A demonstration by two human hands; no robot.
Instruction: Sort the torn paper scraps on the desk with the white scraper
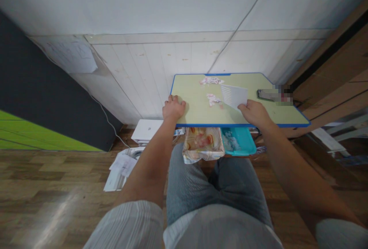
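Note:
My right hand (pixel 255 114) pinches the lower right corner of a flat white piece with a row of slits along its left part (pixel 238 94). The piece is tilted above a pale yellow-green table (pixel 195 114) with a blue rim. Whether it touches the tabletop I cannot tell. My left hand (pixel 174 108) lies on the table's left edge, fingers spread, holding nothing. Left of the white piece is a crumpled white and pinkish scrap (pixel 213 99). Behind that, near the far edge, lies a similar scrap (pixel 212 81).
A phone (pixel 265 95) lies on the table's right side. Below the front edge are a patterned cloth-lined basket (pixel 202 155) and a turquoise bin (pixel 245 147). White boxes (pixel 147 130) and papers (pixel 125 164) stand on the floor at left. A wall backs the table.

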